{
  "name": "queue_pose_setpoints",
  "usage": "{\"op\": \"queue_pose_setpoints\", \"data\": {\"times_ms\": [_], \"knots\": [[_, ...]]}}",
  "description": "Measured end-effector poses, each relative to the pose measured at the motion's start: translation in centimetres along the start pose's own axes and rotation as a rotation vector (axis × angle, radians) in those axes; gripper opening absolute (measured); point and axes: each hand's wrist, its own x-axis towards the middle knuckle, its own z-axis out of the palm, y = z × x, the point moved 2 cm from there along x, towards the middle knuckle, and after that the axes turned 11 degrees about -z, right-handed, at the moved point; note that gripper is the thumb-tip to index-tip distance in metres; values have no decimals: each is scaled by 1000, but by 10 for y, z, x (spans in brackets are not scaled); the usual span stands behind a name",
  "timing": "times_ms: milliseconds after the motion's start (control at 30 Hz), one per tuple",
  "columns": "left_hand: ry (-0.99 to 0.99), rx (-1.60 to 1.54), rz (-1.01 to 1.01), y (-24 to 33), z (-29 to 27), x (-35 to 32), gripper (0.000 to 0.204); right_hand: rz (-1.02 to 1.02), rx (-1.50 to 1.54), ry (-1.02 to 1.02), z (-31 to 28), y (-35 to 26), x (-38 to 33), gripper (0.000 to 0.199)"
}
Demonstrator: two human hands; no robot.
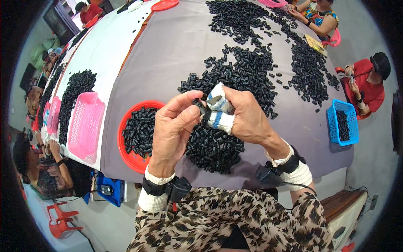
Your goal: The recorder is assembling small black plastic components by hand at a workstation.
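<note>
My left hand (174, 130) pinches a small black cylindrical part (198, 103) between thumb and fingers. Close against it is my right hand (252, 115), fingers curled, with white cloth bands (221, 120) striped in blue around the fingers. Out of that grip pokes a small dark blade-like tool (214, 100), its handle hidden by the hand. The tool's tip is by the part; whether they touch I cannot tell. Below both hands lies a pile of black parts (215, 149), and a larger heap (247, 69) spreads beyond them.
A red round basin (122, 145) of black parts stands left of my left hand. Farther left is a pink basket (86, 126); a blue basket (354, 130) sits at the right edge. Co-workers sit around the grey-covered table (147, 71), one in red (369, 86) at right.
</note>
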Motion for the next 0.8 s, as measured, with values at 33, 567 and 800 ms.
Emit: {"op": "queue_pose_setpoints", "data": {"times_ms": [33,567,800], "knots": [[26,-31,-1,-1,0,0,29,2,-31,-4,-1,0,1,25],[-120,-253,-67,-20,1,5,29,8,-126,-195,-9,6,7,34],[-116,-217,-77,-23,0,7,28,37,-69,-246,-12,6,7,37]]}}
